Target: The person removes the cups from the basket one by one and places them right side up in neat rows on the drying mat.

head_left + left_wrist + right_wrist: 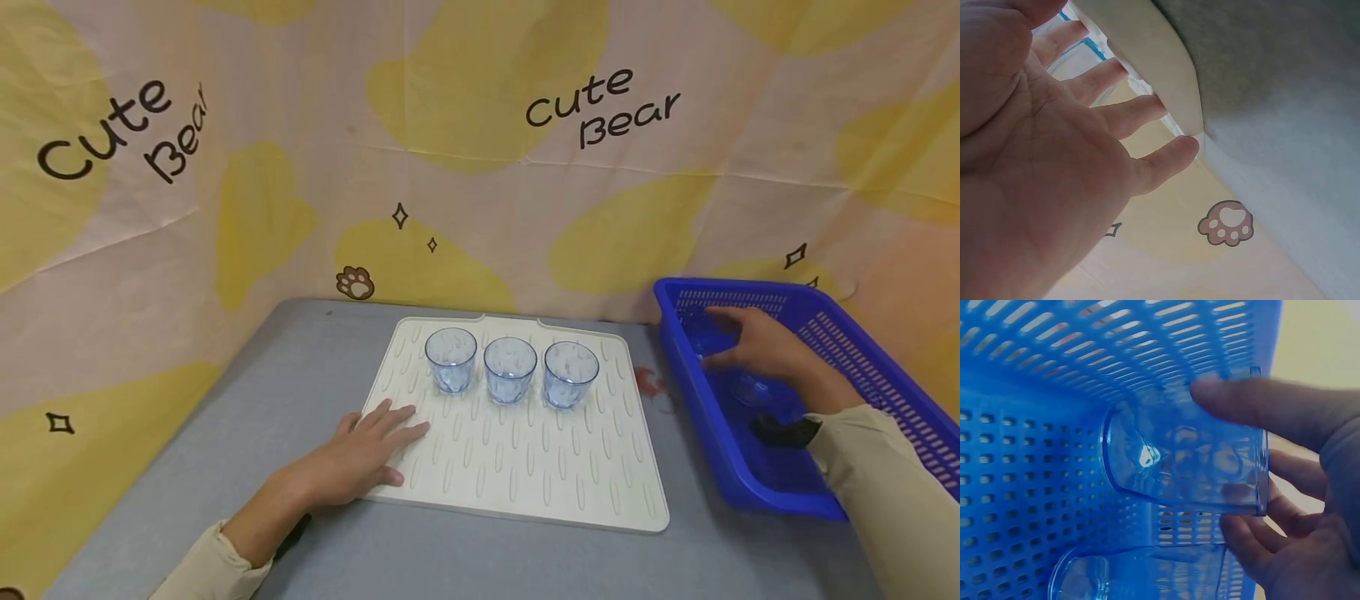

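While the left hand (360, 454) lies flat with fingers straight and spread on the near left corner of a cream drying mat (525, 467), the right hand (757, 350) reaches into a blue plastic basket (693, 400) at the table's right edge. The right wrist view shows its thumb and fingers curled round a clear, blue-tinted tumbler (1188, 459), lying on its side against the basket's slotted wall; the cup's wall is faceted and glossy, its base thick and rounded. A second clear tumbler (1141, 575) lies just below it in the basket.

The mat is a soft-looking, rounded rectangle with a raised rim and rows of short oval ridges. Along its far edge stand three matching tumblers upright in a row: one at left (451, 359), one in the middle (510, 370), one at right (571, 373), near each other but apart. The mat rests on a matte grey tabletop (247, 433). Behind it hangs a creased fabric backdrop (480, 167), pale with yellow blobs, printed with "Cute Bear" and a brown paw.
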`<state>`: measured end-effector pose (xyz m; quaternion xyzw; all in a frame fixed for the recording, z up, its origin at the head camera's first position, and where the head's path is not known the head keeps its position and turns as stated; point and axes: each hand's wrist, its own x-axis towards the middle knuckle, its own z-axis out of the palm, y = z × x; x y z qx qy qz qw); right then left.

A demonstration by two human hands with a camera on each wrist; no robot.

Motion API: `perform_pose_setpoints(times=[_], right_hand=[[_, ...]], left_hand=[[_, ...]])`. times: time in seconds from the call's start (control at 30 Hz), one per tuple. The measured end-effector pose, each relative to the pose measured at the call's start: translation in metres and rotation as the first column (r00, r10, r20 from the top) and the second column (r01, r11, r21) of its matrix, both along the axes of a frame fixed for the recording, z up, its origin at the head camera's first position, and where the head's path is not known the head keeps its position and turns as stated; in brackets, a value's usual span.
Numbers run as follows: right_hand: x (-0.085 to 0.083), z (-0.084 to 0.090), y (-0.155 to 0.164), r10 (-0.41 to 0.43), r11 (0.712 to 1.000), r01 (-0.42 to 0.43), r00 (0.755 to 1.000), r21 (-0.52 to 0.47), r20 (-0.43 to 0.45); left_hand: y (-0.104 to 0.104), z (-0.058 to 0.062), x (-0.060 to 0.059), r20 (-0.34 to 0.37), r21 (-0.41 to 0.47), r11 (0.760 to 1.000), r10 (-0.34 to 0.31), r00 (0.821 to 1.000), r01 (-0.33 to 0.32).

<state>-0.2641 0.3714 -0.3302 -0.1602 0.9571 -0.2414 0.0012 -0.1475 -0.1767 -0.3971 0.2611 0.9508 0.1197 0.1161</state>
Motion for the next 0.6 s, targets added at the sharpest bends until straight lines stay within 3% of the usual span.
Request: perform_pose_setpoints(times=[0.17,0.33,0.6], right_hand=[[0.0005,0.0042,0.0003,0.008,0.996,-0.004,0.999,-0.091,0.035],[0.0023,0.0066,0.0012,-0.043,0.990,0.057,0.993,-0.132,0.112],[0.0074,0.0081,-0.0019,-0.093,0.977,0.102,0.994,-0.188,0.055]], left_hand=[[-0.0004,-0.0007,-0.0002,-0.009,-0.008,1.000,-0.004,1.000,0.004],[0.0002,-0.0009,-0.0013,-0.005,-0.009,1.000,-0.004,1.000,0.004],[0.0008,0.0009,-0.0006,0.014,-0.007,1.000,0.007,1.000,-0.007]])
